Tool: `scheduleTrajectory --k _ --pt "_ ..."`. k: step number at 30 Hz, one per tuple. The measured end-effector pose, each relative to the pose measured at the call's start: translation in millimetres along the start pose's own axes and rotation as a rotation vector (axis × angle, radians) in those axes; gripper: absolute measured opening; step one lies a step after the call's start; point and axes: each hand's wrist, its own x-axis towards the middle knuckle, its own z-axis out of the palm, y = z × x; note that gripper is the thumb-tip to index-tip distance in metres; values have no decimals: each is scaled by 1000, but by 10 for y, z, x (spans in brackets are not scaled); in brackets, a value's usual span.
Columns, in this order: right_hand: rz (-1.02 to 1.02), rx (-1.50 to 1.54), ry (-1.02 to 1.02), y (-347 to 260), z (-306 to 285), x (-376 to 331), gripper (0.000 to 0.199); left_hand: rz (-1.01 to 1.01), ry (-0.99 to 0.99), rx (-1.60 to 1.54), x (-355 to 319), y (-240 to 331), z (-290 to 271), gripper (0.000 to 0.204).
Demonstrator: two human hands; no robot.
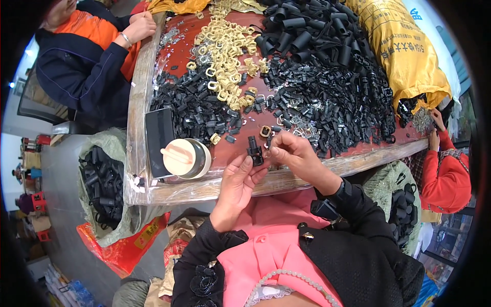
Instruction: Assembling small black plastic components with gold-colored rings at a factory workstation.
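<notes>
A small black plastic part (254, 152), with a narrow top and a wider base, stands upright between the thumb and fingers of my left hand (241, 180), above the near edge of the table. Close on its right, my right hand (298, 155) is closed in a pinch; whatever its fingertips hold is too small to make out. Just beyond the hands lies a tan plastic ring (265, 131). Piles of small black plastic pieces (327, 100) and thin metal wire pieces (299, 123) spread over the red tabletop (225, 155).
Left of my hands, a lidded jar (186, 157) stands beside a black tablet-like slab (160, 140). Farther back lie tan rings (225, 51), black tubes (312, 30) and a yellow sack (401, 48). Sacks of black parts (102, 187) flank the table. Two people sit nearby.
</notes>
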Motion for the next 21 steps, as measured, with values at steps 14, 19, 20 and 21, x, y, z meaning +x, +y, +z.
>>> scheduleTrajectory --k 14,19,20,21 --pt "-308 -497 24 -100 101 74 9 -61 -31 -17 -1 25 -39 27" --pt "-593 -675 52 -68 124 96 11 -59 -59 -28 -11 8 -97 26" --pt "-686 -721 56 -69 126 99 11 -59 -64 -31 -15 6 -98 26" --pt "-689 -721 56 -71 121 105 11 -57 -66 -29 -11 8 -94 26"
